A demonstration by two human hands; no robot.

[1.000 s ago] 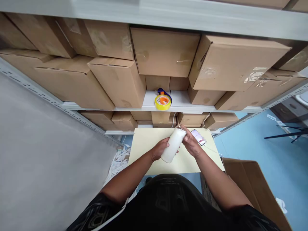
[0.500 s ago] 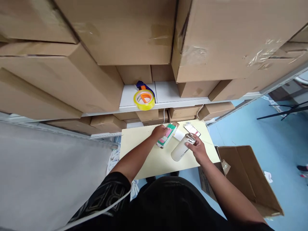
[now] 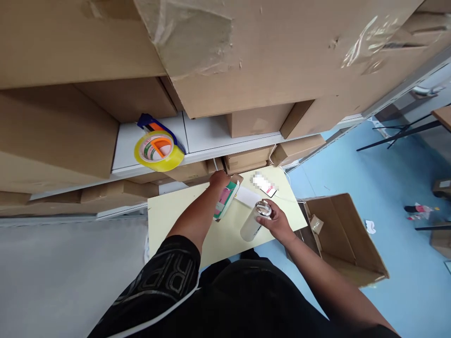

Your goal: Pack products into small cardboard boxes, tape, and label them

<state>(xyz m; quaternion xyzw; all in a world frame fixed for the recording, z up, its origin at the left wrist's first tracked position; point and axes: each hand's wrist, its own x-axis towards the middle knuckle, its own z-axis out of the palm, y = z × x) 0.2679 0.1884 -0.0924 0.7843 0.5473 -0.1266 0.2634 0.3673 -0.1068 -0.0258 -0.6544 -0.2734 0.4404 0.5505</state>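
Two separate things occupy the two hands in the head view. The right hand (image 3: 276,220) grips a white bottle (image 3: 249,228) near its shiny metal lid (image 3: 263,208), thumb and fingers bent round the top; the bottle leans above or on the cream table (image 3: 169,211) (whether its base touches the surface, I cannot tell). The left hand (image 3: 219,179), seen from the back, curls at the far end of a green-and-pink box (image 3: 225,199) that slants across the table; its fingertips are hidden, so I cannot tell whether they pinch the cardboard. Compared with a second ago, when both hands are together on one thing, they are now split; compared with half a second ago, the left hand sits nearer the box's far end, while the right keeps its hold. That, I judge, makes the box the active side of the work, the bottle being simply held. Beyond the bottle lies a phone (image 3: 269,189).
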